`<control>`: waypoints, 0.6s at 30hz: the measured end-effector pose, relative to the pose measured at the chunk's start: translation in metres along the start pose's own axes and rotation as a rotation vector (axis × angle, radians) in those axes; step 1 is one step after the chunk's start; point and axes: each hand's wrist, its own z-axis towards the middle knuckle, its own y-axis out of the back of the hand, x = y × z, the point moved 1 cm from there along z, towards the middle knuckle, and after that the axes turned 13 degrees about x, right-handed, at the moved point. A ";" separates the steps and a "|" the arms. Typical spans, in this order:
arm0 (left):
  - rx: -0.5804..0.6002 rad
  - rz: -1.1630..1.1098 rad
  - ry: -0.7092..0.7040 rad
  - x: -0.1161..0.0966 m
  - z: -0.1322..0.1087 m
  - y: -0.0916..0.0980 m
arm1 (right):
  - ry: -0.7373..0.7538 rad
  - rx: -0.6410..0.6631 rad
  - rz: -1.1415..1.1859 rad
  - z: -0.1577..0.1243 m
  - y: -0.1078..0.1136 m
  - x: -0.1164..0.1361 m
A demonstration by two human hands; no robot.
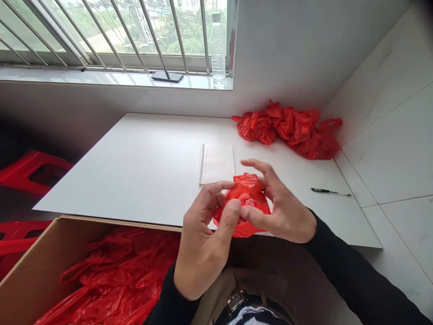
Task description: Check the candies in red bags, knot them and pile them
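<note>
Between my two hands, at the table's front edge, is a red plastic bag (241,230), partly crumpled, with some printing near its middle. My left hand (209,230) grips its left side, the thumb pressed on the front and the fingers curled behind. On the right, my right hand (280,203) holds the bag with the thumb on the printed part; its index finger is raised away from the plastic. The fingertips behind the bag are partly hidden.
A white table (152,158) bears a notebook (218,164), a pen (324,191) and several bunched red bags (284,126). Lower left, a cardboard box (37,275) holds red bags (118,275). A phone (167,76) and water bottle (218,54) are on the windowsill. Red stools (34,167) stand left.
</note>
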 end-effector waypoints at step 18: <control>0.076 -0.381 -0.065 0.034 0.026 0.015 | -0.078 0.017 -0.265 0.000 0.022 0.024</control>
